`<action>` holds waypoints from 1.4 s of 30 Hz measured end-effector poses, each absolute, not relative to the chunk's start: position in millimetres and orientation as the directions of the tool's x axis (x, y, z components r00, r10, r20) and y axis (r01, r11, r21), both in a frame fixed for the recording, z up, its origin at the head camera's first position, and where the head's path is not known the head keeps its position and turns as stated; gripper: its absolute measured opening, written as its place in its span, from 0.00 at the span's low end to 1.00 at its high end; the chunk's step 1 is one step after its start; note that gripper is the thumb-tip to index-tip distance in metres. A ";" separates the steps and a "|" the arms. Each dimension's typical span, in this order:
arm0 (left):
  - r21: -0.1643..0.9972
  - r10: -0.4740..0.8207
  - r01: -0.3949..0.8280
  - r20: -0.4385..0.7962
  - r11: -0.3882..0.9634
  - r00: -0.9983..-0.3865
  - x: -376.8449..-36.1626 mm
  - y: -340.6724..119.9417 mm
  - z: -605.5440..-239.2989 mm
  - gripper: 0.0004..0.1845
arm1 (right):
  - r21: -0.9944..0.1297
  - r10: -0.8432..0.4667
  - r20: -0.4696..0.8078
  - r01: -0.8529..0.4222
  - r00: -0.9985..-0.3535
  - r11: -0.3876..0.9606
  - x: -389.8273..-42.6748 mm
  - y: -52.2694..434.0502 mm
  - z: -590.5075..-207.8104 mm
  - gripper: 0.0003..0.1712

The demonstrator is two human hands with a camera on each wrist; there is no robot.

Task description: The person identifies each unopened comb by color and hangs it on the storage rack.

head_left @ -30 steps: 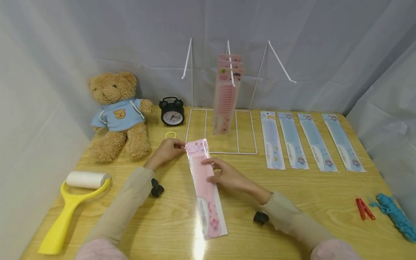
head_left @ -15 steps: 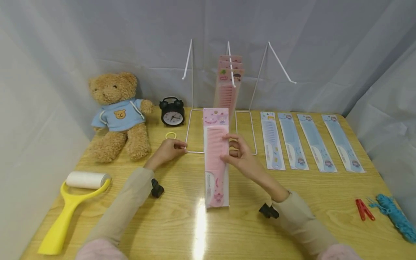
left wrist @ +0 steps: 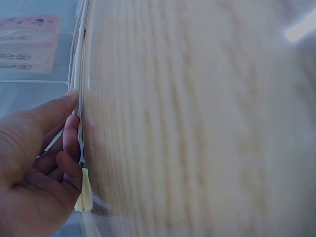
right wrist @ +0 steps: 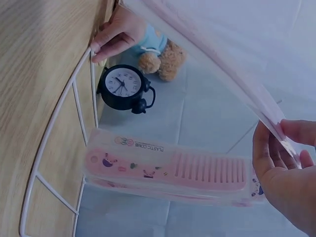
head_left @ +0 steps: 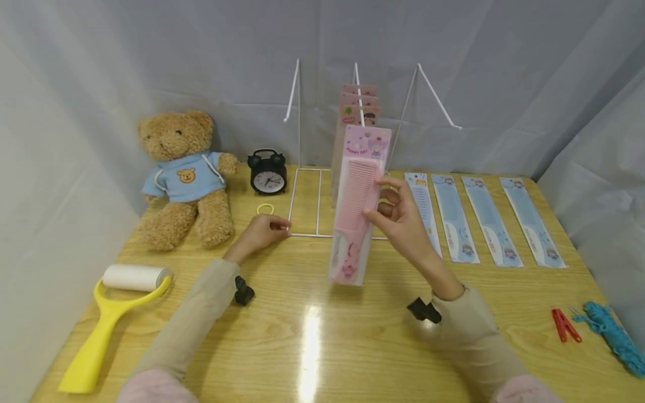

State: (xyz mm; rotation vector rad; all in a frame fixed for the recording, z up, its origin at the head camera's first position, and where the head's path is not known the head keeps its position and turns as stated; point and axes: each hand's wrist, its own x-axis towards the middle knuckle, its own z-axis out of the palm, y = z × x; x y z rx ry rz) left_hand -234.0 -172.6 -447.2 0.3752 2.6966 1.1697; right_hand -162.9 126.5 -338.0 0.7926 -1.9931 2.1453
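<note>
Right hand (head_left: 403, 221) pinches pink comb pack (head_left: 356, 204) — left hand (head_left: 259, 233) steadies rack (head_left: 322, 184).

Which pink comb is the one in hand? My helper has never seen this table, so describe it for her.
Find the white wire rack at the back of the table. Just in front of it, the right hand pinches one packaged pink comb upright in the air. The other pink combs hang on the rack's middle hook; the blue combs lie flat.

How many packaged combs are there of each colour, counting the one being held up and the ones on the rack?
Pink, in the right hand: 1, the held pink comb pack
Pink, hanging on the white wire rack: 3 header cards show, hanging pink comb packs
Blue, flat on the table: 4, blue comb packs
Total: 8
</note>
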 end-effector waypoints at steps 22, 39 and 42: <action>0.749 0.296 0.148 -0.067 0.646 -0.953 -237.8 -173.7 -451.8 0.15 | -0.873 -0.223 0.475 -0.487 -0.851 -0.001 -209.9 118.8 -346.3 0.27; 0.746 0.291 0.157 -0.051 0.648 -0.955 -235.6 -173.3 -451.9 0.15 | -0.870 -0.188 0.473 -0.490 -0.861 0.051 -235.7 118.0 -359.0 0.26; 0.746 0.295 0.166 -0.042 0.645 -0.955 -235.3 -173.5 -450.7 0.15 | -0.871 -0.181 0.473 -0.488 -0.862 0.049 -238.7 117.2 -360.1 0.26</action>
